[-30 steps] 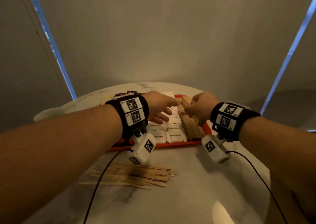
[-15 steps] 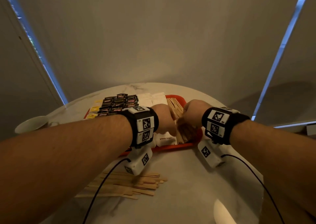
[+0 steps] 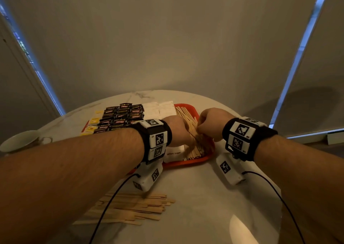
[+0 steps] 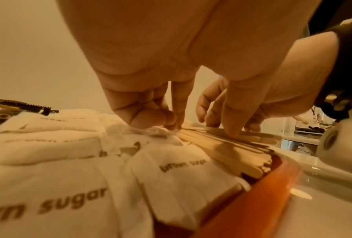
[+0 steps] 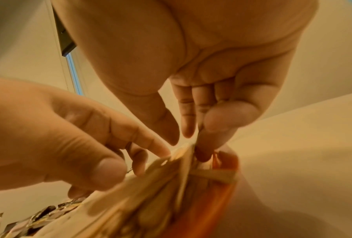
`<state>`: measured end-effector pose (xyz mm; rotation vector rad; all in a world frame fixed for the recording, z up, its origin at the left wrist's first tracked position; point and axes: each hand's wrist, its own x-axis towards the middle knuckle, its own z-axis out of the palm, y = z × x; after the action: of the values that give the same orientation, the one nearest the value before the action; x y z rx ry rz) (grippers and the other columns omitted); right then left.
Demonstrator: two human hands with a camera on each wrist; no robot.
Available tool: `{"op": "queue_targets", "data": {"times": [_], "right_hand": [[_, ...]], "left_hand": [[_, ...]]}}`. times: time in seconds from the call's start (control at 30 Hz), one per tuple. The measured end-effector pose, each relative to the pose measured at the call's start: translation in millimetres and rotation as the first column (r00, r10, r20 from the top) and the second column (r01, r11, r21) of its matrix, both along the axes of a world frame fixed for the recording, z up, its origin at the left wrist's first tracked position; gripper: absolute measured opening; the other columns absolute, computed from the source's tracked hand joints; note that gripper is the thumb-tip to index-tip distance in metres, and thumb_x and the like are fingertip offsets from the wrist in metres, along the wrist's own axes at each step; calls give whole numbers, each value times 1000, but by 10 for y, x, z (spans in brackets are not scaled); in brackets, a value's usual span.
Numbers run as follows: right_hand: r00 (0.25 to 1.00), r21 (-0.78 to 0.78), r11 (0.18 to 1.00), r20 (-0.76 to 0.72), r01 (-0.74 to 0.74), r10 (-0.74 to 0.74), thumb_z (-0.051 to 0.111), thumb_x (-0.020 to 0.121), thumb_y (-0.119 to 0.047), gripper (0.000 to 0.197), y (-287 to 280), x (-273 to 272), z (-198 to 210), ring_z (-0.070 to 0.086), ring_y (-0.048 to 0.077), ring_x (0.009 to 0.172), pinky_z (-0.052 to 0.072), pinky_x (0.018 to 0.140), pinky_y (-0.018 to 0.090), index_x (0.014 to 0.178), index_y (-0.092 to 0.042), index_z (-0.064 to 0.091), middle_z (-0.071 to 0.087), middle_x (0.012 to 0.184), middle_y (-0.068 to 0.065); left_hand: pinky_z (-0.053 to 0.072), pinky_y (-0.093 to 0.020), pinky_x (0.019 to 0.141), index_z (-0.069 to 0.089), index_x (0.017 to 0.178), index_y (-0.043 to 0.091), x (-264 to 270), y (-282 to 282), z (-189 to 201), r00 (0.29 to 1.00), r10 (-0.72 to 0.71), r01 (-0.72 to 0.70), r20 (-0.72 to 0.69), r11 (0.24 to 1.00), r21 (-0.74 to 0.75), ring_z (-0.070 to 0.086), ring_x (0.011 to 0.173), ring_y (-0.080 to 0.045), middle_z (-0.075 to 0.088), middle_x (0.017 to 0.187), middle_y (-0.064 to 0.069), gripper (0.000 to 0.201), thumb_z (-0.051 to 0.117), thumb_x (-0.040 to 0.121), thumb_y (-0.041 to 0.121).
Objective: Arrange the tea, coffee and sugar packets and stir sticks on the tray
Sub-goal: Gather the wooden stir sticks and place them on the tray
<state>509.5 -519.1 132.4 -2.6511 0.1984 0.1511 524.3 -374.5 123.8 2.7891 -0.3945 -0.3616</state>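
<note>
A red tray (image 3: 186, 164) holds dark coffee packets (image 3: 121, 117), yellow tea packets (image 3: 94, 121), white sugar packets (image 3: 173, 153) and, along its right side, a pile of wooden stir sticks (image 3: 197, 150). Both hands are on that pile. My left hand (image 4: 201, 128) reaches down with straight fingers, fingertips at the pile's left edge beside the sugar packets (image 4: 181, 169) and thumb on top of the stir sticks (image 4: 231, 149). My right hand (image 5: 189, 145) pinches the raised edge of some stir sticks (image 5: 160, 185) between thumb and fingers, by the tray's rim (image 5: 217, 201).
A second heap of loose stir sticks (image 3: 134, 206) lies on the round marble table (image 3: 204, 197) in front of the tray. A pale cup (image 3: 18, 141) stands at the far left edge. Wrist-camera cables trail over the near table.
My left hand has moved right from over the sugar packets onto the stir sticks. The two hands have drawn close together toward the tray's near right corner.
</note>
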Motion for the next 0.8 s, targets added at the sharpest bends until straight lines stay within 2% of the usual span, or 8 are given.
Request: {"op": "queue_targets", "data": {"times": [0.1,0.17,0.37,0.5,0.6,0.7,0.8], "right_hand": [[1000,20,1000,-1,8,-8,69,93,-21,24,-26,-6,19,69,20,93,61,87,35,116,-20,64,67,98,2],[1000,20,1000,-18,-5,5,68,94,-19,25,-46,-11,19,69,20,94,61,88,36,119,-20,66,67,99,2],[997,50,997,-52,-53,56,66,94,-12,25,-126,-46,26,69,18,98,62,88,35,116,-22,72,70,107,0],[993,66,997,-104,-44,51,71,92,-11,26,-190,-74,20,72,20,95,64,82,35,115,-22,72,70,105,1],[984,67,996,-166,-54,64,72,91,-14,29,-162,-122,19,73,20,93,63,84,34,119,-21,71,70,106,3],[980,44,995,-176,-86,92,74,91,-17,34,-117,-145,24,72,19,98,61,91,35,124,-19,70,72,109,3],[981,82,994,-176,-66,80,75,90,-17,33,-131,-141,21,73,19,97,61,90,36,122,-18,71,73,107,3]], "left_hand": [[56,-31,86,61,137,25,17,-31,5,1000,-24,24,-1,1000,-19,63,108,-17,66,129,0,58,79,84,43],[55,-30,89,57,142,27,24,-58,6,999,-47,46,-8,998,-49,62,111,-15,65,132,3,62,79,85,39],[53,-25,79,67,132,23,40,-106,6,999,-51,52,18,998,-31,64,110,-16,69,126,0,52,80,85,41],[48,-24,75,60,140,24,64,-106,-3,998,-57,57,23,998,-19,60,119,-18,62,139,0,63,81,84,42],[48,-26,80,56,145,24,66,-98,-14,998,-64,64,20,998,-6,58,122,-19,59,143,0,70,82,83,42],[53,-28,86,56,145,25,58,-99,-24,998,-67,67,7,998,17,60,119,-18,61,139,2,72,83,81,43],[55,-31,91,56,145,26,45,-98,-31,997,-80,80,8,996,34,60,120,-18,62,139,2,72,83,81,42]]}}
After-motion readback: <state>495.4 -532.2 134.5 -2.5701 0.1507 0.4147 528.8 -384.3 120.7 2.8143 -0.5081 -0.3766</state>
